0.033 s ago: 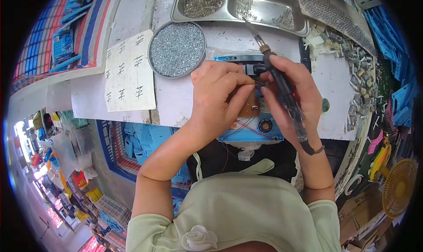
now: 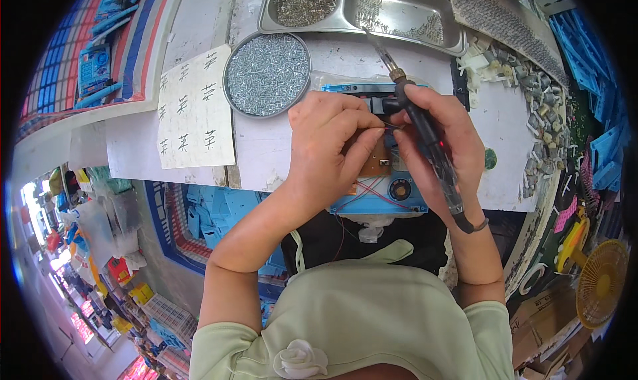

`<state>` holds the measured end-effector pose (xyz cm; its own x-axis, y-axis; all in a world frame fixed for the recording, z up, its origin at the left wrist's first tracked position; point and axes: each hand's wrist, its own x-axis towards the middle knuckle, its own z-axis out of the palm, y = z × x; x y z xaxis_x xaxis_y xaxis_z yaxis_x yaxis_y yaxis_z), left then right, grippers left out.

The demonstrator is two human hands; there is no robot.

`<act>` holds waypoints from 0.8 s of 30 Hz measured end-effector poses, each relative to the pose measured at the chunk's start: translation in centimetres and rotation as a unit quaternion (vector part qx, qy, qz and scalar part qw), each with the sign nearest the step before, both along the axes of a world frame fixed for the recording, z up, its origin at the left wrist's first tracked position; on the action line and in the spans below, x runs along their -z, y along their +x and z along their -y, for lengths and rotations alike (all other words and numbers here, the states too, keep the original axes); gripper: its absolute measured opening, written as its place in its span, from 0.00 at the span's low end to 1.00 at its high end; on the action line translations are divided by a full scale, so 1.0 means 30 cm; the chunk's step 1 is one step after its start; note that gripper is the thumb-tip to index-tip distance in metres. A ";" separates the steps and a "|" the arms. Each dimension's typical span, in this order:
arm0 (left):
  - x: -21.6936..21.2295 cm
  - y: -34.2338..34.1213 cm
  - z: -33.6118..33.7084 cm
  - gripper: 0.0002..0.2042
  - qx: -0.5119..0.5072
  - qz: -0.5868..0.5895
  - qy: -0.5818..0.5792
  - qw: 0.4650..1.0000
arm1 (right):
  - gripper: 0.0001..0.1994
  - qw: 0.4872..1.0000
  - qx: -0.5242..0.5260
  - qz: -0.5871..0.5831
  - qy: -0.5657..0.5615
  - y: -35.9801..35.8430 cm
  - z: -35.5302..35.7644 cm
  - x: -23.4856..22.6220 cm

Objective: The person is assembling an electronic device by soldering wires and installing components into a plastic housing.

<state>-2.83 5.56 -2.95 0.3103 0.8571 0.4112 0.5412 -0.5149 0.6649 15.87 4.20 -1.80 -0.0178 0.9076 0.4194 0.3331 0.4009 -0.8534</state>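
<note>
My left hand (image 2: pixel 329 137) is closed, thumb and forefinger pinching a thin dark wire (image 2: pixel 393 125). My right hand (image 2: pixel 452 134) is wrapped round a soldering iron (image 2: pixel 432 144) with a black and clear handle and a small red light. The iron's metal tip (image 2: pixel 376 44) points up and away, touching nothing near the wire. My right fingertips meet the wire's other end. Below both hands lies a blue plastic housing (image 2: pixel 415 204) with a brown circuit board (image 2: pixel 377 165), a round speaker (image 2: pixel 400 189) and red wires (image 2: pixel 372 192). My hands hide part of the housing.
A round dish of small screws (image 2: pixel 267 74) stands left of my hands. Behind is a steel tray (image 2: pixel 341 21) with small metal parts. Loose metal parts (image 2: pixel 548 114) line the right edge. A paper sheet (image 2: pixel 196 111) with handwriting lies left; a yellow fan (image 2: pixel 601 280) stands right.
The soldering iron's tip has tilted very slightly to the left with my right hand. The left hand keeps its pinch in the same place.
</note>
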 end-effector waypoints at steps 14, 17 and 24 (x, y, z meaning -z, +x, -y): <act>-0.003 0.007 0.008 0.06 -0.003 0.010 -0.013 1.000 | 0.26 0.998 -0.006 0.047 0.046 -0.009 -0.002 0.011; -0.009 0.007 0.009 0.06 0.002 -0.006 -0.002 1.000 | 0.26 0.998 -0.017 0.046 0.045 -0.003 -0.001 0.011; -0.019 0.003 0.013 0.06 0.011 -0.024 -0.007 1.000 | 0.27 0.995 -0.004 0.059 0.075 0.001 -0.006 0.022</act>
